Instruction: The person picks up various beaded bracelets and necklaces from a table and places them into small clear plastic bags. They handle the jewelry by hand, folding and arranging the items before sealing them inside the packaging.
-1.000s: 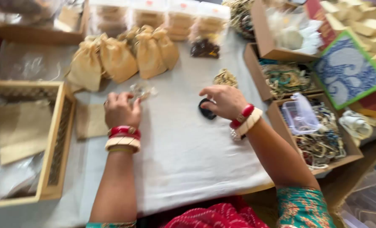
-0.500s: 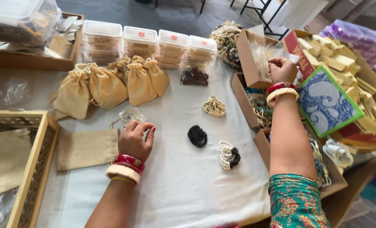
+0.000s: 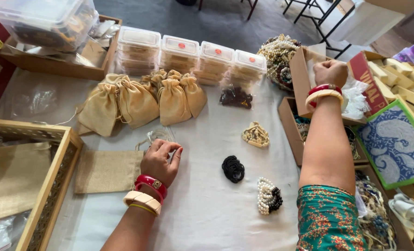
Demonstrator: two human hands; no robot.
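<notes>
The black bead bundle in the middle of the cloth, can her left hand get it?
Probably yes. The left hand rests on the white cloth beside the black bead bundle, with only bare cloth between them. The right hand is away in a cardboard box.

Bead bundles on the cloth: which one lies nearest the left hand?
The all-black coil, nearest the left hand; the cream bundle and white-and-black one lie farther right.

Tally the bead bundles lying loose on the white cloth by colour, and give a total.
Black bundle: 1
Cream-and-brown bundle: 1
White-and-black pearl bundle: 1
Total: 3
</notes>
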